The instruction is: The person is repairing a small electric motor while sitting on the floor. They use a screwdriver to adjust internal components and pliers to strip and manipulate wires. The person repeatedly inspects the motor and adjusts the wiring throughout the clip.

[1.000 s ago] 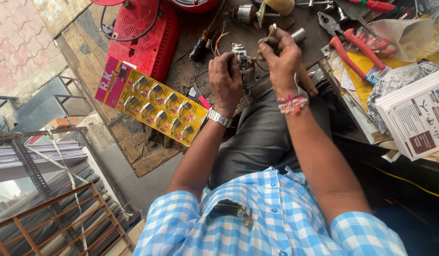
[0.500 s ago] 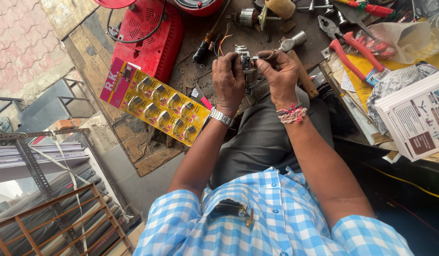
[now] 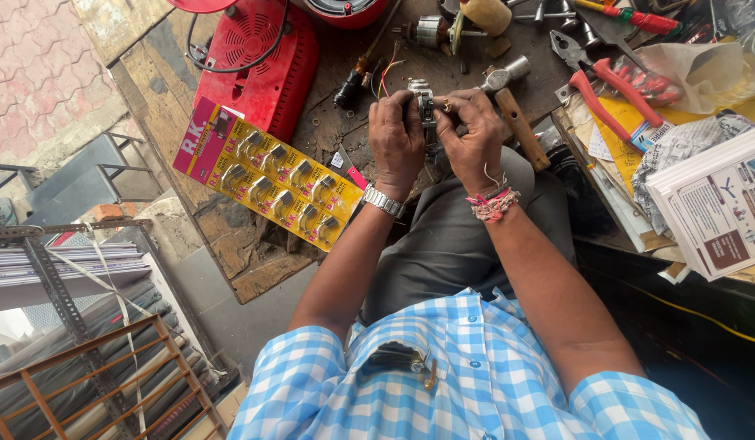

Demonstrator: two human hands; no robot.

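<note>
Over scarred wooden bench (image 3: 255,253), both hands (image 3: 436,134) pinching small, seemingly metal part (image 3: 424,102), wooden-handled hammer (image 3: 514,114) beside.

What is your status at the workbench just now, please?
Left hand, right hand both gripping small grey metal part. Wooden-handled hammer lies beside right hand.

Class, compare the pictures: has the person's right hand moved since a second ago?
Yes. The right hand has dropped away from the hammer head and closed toward the left hand on the small metal part.

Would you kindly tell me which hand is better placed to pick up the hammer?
Right, probably. The right hand lies next to the hammer handle; the left hand is farther off, steadying the small metal part.
</note>
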